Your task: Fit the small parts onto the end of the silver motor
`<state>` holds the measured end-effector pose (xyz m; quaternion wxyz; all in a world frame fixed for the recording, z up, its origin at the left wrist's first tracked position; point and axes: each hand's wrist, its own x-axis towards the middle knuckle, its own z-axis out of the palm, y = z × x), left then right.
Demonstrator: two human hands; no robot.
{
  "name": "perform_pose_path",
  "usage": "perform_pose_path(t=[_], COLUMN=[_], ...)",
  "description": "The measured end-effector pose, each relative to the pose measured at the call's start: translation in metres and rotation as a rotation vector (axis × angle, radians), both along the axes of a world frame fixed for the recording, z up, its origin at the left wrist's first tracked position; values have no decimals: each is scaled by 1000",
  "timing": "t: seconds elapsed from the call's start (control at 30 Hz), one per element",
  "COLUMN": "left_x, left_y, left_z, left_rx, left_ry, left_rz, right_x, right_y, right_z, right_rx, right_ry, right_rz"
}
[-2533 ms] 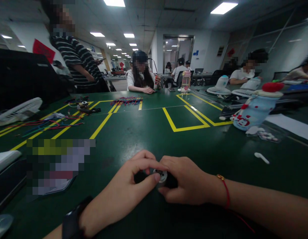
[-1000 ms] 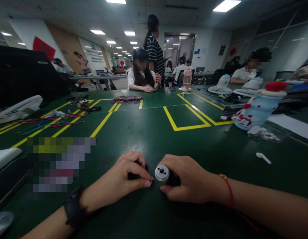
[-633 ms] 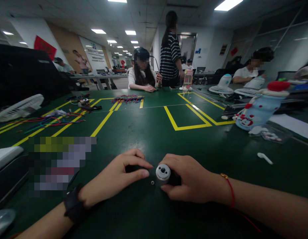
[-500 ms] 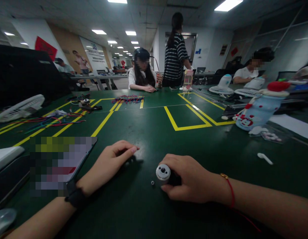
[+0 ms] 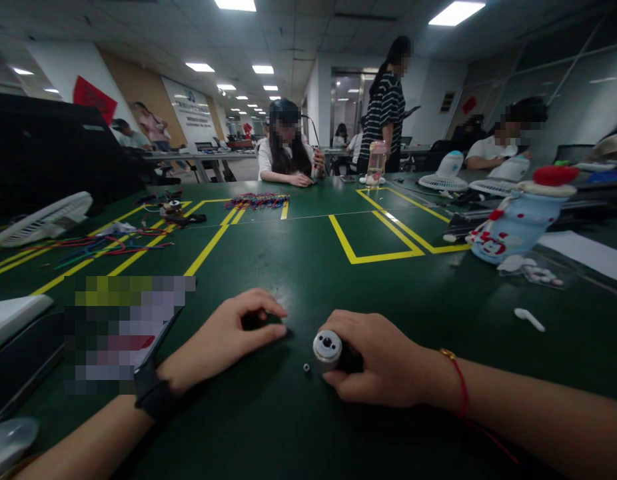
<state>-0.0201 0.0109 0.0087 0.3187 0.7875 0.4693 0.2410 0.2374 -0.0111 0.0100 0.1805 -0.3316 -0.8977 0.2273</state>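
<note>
My right hand (image 5: 378, 357) is wrapped round a small cylindrical metal motor (image 5: 327, 347), which stands upright on the green table. Its round silver end faces up and shows a dark centre with small holes. Just left of the motor lies a tiny metal ring or nut (image 5: 306, 367). To the left, my left hand (image 5: 243, 323) hovers low over the tabletop, thumb and index finger apart. I see nothing between those fingers.
On the left lie a phone-like slab (image 5: 138, 327), loose coloured wires (image 5: 123, 243) and a white fan (image 5: 46, 219). A light-blue bottle (image 5: 521, 223) and a white earbud (image 5: 529, 319) are on the right. A bundle of wires (image 5: 256, 201) lies farther back, near a seated person (image 5: 286, 150).
My left hand has moved slightly right, and its thumb and index finger have parted. The right hand and the motor stay put. A standing person in the background has shifted right.
</note>
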Motion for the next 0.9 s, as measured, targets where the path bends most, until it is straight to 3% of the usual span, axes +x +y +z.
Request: perform_pose_path(t=[0.07, 0.23, 0.47, 0.67, 0.9], left_x=[8, 26, 38, 53, 53], left_y=[-9, -26, -30, -36, -41], left_z=[2, 2, 10, 19, 21], left_rx=[38, 44, 110, 96, 51], left_ry=[116, 114, -220, -174, -178], left_rz=[-172, -248, -17, -29, -99], right_x=[0, 0, 0, 0, -3], right_y=[0, 0, 1, 2, 0], right_z=[-2, -3, -3, -5, -7], right_rx=[13, 9, 35, 63, 75], right_ry=[6, 4, -7, -14, 1], right_rz=[5, 13, 19, 9, 11])
